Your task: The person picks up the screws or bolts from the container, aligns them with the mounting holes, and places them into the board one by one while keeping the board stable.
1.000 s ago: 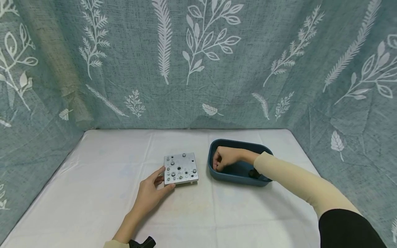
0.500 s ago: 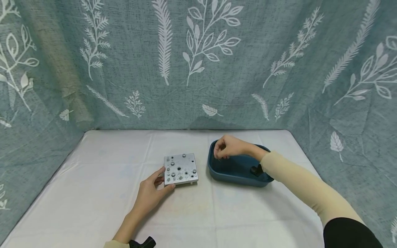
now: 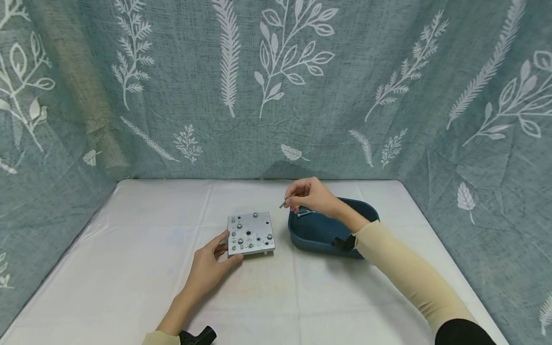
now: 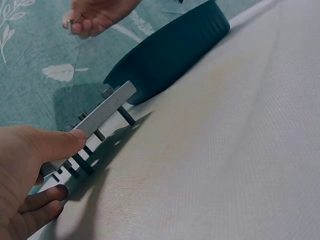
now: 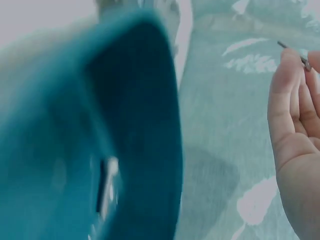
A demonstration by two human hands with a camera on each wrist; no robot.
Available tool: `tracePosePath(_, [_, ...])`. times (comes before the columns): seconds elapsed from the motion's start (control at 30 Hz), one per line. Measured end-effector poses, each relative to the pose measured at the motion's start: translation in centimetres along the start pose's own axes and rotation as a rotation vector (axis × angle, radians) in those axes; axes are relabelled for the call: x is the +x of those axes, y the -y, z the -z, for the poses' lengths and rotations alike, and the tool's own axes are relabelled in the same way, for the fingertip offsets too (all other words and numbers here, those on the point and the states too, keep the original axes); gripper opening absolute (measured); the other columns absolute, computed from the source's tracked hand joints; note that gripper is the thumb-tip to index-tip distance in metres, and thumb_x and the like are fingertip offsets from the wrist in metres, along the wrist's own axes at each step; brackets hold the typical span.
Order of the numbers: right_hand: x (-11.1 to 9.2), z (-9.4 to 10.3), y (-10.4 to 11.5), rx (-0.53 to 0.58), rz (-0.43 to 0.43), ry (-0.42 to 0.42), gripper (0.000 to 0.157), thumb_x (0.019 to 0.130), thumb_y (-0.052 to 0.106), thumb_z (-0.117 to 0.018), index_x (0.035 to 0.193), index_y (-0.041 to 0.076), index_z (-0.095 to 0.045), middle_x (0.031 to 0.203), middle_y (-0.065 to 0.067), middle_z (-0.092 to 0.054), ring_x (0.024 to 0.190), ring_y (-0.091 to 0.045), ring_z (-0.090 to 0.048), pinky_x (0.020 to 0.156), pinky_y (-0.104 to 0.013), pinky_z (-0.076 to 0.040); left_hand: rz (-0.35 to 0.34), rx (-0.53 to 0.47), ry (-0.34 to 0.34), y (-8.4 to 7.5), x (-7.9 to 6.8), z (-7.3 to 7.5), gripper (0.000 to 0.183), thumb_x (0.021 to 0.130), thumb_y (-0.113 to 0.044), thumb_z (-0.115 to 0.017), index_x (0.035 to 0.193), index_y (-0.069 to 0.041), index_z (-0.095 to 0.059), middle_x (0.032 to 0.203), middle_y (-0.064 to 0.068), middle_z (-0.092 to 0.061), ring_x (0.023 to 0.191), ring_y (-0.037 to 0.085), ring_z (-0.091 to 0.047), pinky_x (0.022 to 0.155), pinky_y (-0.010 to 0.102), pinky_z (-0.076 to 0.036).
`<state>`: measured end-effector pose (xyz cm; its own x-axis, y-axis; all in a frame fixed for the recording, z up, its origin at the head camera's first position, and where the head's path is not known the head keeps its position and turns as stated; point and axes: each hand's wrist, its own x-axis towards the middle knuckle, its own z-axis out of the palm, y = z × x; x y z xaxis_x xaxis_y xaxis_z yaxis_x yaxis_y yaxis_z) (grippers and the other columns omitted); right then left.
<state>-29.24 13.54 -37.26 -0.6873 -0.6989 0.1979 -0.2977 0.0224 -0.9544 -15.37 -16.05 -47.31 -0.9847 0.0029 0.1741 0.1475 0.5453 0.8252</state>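
A square silver metal plate [image 3: 262,221] studded with bolts stands on the white table, with bolt shanks showing under it in the left wrist view. My left hand [image 3: 206,268] grips its left corner between thumb and fingers. Just above the left rim of the blue tray [image 3: 325,249], my right hand [image 3: 312,196] pinches a small thin screw [image 3: 282,204] between thumb and fingertips. The right wrist view also has this screw [image 5: 295,55], clear of everything but the fingers. Inside the tray lie bolts [image 3: 304,213]; the sleeve and wrist hide part of its right end.
White cloth [image 3: 129,268] covers the table. A green leaf-patterned curtain [image 3: 241,143] hangs behind and at both sides. Black wrist cameras sit on both wrists, the left one [image 3: 199,336] low in the head view.
My right hand has risen out of the tray and moved left to its rim, bringing out the small screw. The left hand and the plate have stayed in place.
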Motion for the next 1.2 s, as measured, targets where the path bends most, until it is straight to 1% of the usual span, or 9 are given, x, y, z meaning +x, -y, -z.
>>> tracePosePath(0.2, [-0.4,-2.8,-0.3,0.087,0.036,-0.082,0.014,0.094,0.003,-0.066,0.100,-0.009,-0.067,0.087,-0.021,-0.068,0.071,-0.030,-0.063,0.067,-0.059,-0.055,0.001,-0.008,-0.002,0.1,0.0,0.0,0.078,0.080,-0.022,-0.084,0.144,0.002,-0.046,0.122,0.021,-0.063,0.110,0.032,-0.063,0.095,0.036,-0.054])
tracePosePath(0.3, [-0.6,-3.9,-0.7,0.095,0.060,-0.106,0.012,0.093,0.004,-0.067,0.099,-0.007,-0.069,0.085,-0.021,-0.068,0.069,-0.029,-0.063,0.066,-0.056,-0.056,0.007,-0.006,-0.002,0.2,0.1,-0.1,0.078,0.080,-0.023,-0.084,0.144,0.001,-0.046,0.122,0.021,-0.063,0.110,0.032,-0.063,0.095,0.037,-0.054])
tracePosePath(0.4, [-0.9,-4.9,-1.1,0.094,0.088,-0.097,0.009,0.092,0.001,-0.068,0.097,-0.006,-0.070,0.084,-0.022,-0.068,0.068,-0.032,-0.063,0.064,-0.051,-0.058,0.013,-0.004,0.000,0.1,0.1,-0.1,0.078,0.081,-0.023,-0.084,0.144,0.001,-0.046,0.122,0.022,-0.063,0.110,0.032,-0.063,0.094,0.037,-0.054])
tracePosePath(0.53, [-1.6,-5.9,-1.5,0.031,0.127,-0.069,0.008,0.090,-0.008,-0.066,0.095,-0.007,-0.072,0.081,-0.022,-0.068,0.067,-0.039,-0.063,0.061,-0.044,-0.060,0.014,-0.005,0.002,0.0,0.1,-0.1,0.078,0.081,-0.022,-0.084,0.144,0.001,-0.045,0.123,0.022,-0.062,0.111,0.032,-0.062,0.095,0.037,-0.053])
tracePosePath(0.67, [-2.3,-6.8,-2.0,-0.079,0.134,-0.078,0.010,0.087,-0.012,-0.065,0.094,-0.010,-0.072,0.081,-0.023,-0.069,0.067,-0.042,-0.065,0.060,-0.046,-0.060,0.012,-0.010,0.001,0.0,0.0,-0.1,0.077,0.081,-0.020,-0.084,0.144,0.001,-0.046,0.122,0.022,-0.063,0.110,0.033,-0.063,0.095,0.037,-0.054])
tracePosePath(0.77, [-2.7,-7.2,-2.4,-0.190,0.087,-0.127,0.009,0.087,-0.008,-0.068,0.094,-0.006,-0.074,0.081,-0.015,-0.071,0.068,-0.033,-0.068,0.061,-0.044,-0.060,0.011,-0.011,0.002,0.0,0.1,-0.1,0.077,0.081,-0.020,-0.084,0.144,0.001,-0.046,0.120,0.022,-0.064,0.109,0.033,-0.063,0.094,0.038,-0.054])
tracePosePath(0.9, [-2.8,-7.7,-2.9,-0.293,0.022,-0.179,0.008,0.087,0.001,-0.073,0.093,0.003,-0.078,0.079,-0.001,-0.073,0.066,-0.018,-0.069,0.059,-0.034,-0.059,0.006,-0.015,0.003,0.1,0.1,0.0,0.077,0.080,-0.020,-0.084,0.144,0.002,-0.046,0.119,0.022,-0.064,0.109,0.032,-0.063,0.094,0.037,-0.054])
tracePosePath(1.03, [-2.7,-8.1,-3.5,-0.327,0.034,-0.170,0.007,0.087,0.003,-0.074,0.090,0.006,-0.079,0.078,0.002,-0.073,0.065,-0.014,-0.069,0.057,-0.031,-0.060,-0.001,-0.020,0.004,0.1,0.2,0.0,0.077,0.080,-0.019,-0.084,0.144,0.002,-0.046,0.122,0.023,-0.062,0.110,0.032,-0.063,0.093,0.035,-0.054])
tracePosePath(1.2, [-2.6,-8.4,-3.7,-0.414,0.058,-0.153,0.007,0.086,0.002,-0.073,0.088,0.006,-0.079,0.074,0.006,-0.072,0.066,-0.008,-0.067,0.056,-0.028,-0.059,-0.004,-0.017,0.007,0.0,0.2,0.0,0.077,0.081,-0.020,-0.084,0.143,0.003,-0.046,0.126,0.024,-0.060,0.112,0.033,-0.062,0.094,0.035,-0.054])
